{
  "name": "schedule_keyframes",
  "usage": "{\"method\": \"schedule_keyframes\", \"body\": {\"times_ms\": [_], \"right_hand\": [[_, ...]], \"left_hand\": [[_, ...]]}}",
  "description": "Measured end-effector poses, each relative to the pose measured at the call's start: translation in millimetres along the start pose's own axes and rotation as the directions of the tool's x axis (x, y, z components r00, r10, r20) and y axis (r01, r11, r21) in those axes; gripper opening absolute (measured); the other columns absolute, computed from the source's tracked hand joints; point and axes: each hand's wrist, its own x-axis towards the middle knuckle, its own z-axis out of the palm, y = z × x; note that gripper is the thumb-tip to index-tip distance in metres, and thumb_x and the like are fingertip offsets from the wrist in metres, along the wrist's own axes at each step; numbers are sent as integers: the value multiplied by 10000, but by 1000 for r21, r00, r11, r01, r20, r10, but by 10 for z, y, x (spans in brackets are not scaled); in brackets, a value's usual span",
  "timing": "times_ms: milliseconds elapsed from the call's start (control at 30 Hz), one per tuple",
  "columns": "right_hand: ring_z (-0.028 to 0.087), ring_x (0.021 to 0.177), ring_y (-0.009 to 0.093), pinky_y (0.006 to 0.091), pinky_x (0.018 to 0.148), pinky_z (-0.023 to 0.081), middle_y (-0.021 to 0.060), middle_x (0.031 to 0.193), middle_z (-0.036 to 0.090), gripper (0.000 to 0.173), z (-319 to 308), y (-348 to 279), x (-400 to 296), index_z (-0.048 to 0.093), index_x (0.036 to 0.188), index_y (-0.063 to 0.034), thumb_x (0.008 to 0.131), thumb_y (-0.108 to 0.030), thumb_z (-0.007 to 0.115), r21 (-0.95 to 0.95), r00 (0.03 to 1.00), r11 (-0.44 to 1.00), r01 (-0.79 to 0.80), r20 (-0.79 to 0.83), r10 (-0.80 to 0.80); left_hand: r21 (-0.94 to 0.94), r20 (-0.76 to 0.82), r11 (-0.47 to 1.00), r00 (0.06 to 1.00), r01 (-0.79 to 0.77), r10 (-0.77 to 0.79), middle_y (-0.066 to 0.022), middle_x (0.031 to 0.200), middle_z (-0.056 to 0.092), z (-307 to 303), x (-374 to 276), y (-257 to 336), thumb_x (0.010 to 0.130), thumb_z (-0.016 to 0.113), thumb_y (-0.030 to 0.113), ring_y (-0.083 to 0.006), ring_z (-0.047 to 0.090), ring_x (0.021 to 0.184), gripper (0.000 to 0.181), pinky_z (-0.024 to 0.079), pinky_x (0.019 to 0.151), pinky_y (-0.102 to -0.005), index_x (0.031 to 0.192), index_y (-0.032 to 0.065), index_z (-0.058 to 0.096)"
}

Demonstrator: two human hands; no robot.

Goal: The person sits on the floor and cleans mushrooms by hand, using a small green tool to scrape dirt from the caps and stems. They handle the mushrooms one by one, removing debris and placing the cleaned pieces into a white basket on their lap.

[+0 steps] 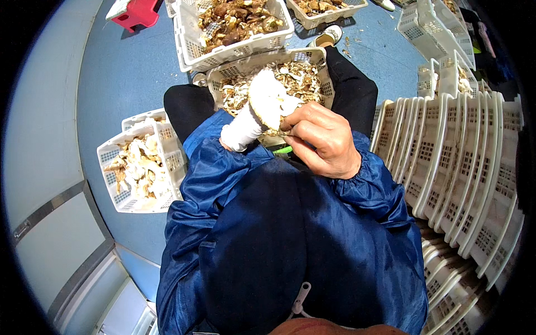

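My left hand [243,130] wears a white glove or wrap and holds up a pale, broad piece of mushroom [272,119] in front of my lap. Glare washes out much of the white area, so the border between glove and mushroom is hard to tell. Bare and curled, my right hand [324,140] meets the mushroom's right side with its fingertips. A thin dark object [286,134] shows between its thumb and fingers, too small to name. Beneath both hands, between my knees, stands a white perforated plastic crate [234,67] holding many mushroom trimmings [299,79].
Beyond it a white crate [234,52] holds brown mushrooms [238,23]. At left, a crate [125,205] contains pale mushroom pieces [144,167]. Nested crates [452,159] rise close on my right. A red stool [136,14] stands far left on the blue floor [121,71].
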Motion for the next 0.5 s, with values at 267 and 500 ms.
{"method": "schedule_keyframes", "body": {"times_ms": [267,500], "right_hand": [[622,677,178,277,628,482,103,745,634,24,-54,-32,-16,628,789,17,772,0,632,288,939,901,-325,-11,343],[566,706,79,228,650,457,48,802,656,64,-362,223,-111,616,781,25,831,-15,612,353,745,765,-539,-223,628]], "left_hand": [[-101,115,994,992,-41,53,-21,890,595,-105,-44,83,754,682,152,-201,571,836,298,470,768,-350,1032,97,589],[494,28,717,833,-492,553,-24,933,595,-89,70,21,751,670,136,-222,548,883,302,426,859,-372,1047,103,625]]}}
